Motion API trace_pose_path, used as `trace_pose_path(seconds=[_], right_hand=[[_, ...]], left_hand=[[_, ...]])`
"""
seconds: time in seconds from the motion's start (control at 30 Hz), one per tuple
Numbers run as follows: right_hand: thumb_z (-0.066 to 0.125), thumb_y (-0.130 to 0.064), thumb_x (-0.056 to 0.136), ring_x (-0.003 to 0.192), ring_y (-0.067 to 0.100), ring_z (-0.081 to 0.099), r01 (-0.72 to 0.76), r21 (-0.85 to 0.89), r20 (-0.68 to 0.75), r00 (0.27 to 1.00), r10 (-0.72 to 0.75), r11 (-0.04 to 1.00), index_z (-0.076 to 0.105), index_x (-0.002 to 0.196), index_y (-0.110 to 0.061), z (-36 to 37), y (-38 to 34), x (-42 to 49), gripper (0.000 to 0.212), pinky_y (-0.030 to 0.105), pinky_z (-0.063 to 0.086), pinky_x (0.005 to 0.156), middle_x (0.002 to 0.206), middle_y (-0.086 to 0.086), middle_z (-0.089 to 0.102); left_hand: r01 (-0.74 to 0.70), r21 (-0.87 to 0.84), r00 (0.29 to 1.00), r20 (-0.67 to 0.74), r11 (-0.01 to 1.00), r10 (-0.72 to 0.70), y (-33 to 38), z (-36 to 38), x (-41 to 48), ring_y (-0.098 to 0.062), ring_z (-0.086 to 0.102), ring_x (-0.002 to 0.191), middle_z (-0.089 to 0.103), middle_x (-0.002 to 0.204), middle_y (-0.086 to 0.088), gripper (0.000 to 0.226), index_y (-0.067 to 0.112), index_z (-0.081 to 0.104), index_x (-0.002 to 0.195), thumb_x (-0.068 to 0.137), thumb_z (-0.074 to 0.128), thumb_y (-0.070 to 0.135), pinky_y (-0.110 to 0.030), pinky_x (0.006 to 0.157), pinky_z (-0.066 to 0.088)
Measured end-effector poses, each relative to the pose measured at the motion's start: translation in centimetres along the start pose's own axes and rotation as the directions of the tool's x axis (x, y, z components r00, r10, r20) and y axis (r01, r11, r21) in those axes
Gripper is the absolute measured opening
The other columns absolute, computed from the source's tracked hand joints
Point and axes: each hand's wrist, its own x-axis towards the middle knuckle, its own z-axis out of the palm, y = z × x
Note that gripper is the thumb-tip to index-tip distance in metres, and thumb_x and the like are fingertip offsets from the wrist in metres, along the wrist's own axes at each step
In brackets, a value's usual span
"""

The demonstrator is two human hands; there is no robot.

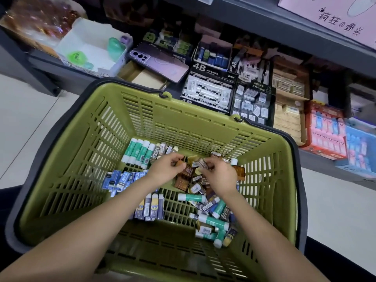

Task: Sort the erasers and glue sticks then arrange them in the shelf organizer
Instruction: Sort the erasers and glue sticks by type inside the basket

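Both my hands are down inside a green plastic basket (pixel 85 139). My left hand (pixel 166 169) pinches a small brown eraser (pixel 180 163) near the basket's middle. My right hand (pixel 220 176) pinches a small dark wrapped eraser (pixel 202 162) just beside it. Below them lies a loose pile of brown erasers (pixel 185 180). A neat row of green-and-white glue sticks (pixel 140 152) lies at the back left, blue erasers (pixel 118 180) at the left, purple erasers (pixel 151 207) in front. Mixed glue sticks and erasers (pixel 213 216) lie at the right.
Behind the basket runs a dark shelf with open display boxes: 4B eraser boxes (pixel 205 94), a box of small white erasers (pixel 252 106), beige boxes (pixel 286 110), red and blue boxes (pixel 325 131). A purple phone (pixel 160 62) rests on a carton. A white box (pixel 91 47) holds green items.
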Motion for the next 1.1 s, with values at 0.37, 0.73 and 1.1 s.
trace_pose_path(seconds=[0.37, 0.73, 1.1], right_hand=[[0.071, 0.005, 0.076, 0.085, 0.016, 0.068, -0.322, 0.694, 0.467, 0.882, -0.062, 0.644, 0.067, 0.093, -0.013, -4.4, -1.7, -3.4, 0.025, 0.022, 0.057, 0.074, 0.093, 0.005, 0.071], [0.064, -0.021, 0.086, 0.114, 0.021, 0.041, 0.575, -0.459, 0.642, 0.742, -0.195, 0.677, 0.060, 0.124, -0.030, -0.3, 1.6, -4.7, 0.039, 0.037, 0.034, 0.088, 0.128, -0.003, 0.055], [0.069, -0.027, 0.084, 0.105, 0.021, 0.051, 0.416, -0.371, 0.598, 0.791, -0.130, 0.830, 0.061, 0.124, -0.022, -0.4, 1.7, -5.3, 0.041, 0.031, 0.040, 0.083, 0.117, 0.005, 0.055]], left_hand=[[0.072, -0.474, 0.994, 0.112, 0.878, -0.021, 2.9, -1.5, -3.6, -0.016, 0.065, 0.082, 0.061, 0.104, -0.012, 0.018, 0.005, 0.064, 0.100, 0.083, 0.067, 0.004, -0.024, 0.067, 0.059], [0.236, -0.818, 0.961, 0.116, 0.524, -0.251, 0.5, -7.8, -8.9, -0.021, 0.059, 0.069, 0.055, 0.081, -0.012, 0.030, 0.005, 0.064, 0.104, 0.102, 0.035, 0.012, -0.026, 0.052, 0.054], [0.210, -0.826, 0.978, 0.186, 0.522, -0.099, 1.7, -8.1, -8.3, -0.014, 0.064, 0.060, 0.067, 0.071, -0.006, 0.027, 0.005, 0.062, 0.106, 0.101, 0.037, 0.011, -0.021, 0.047, 0.048]])
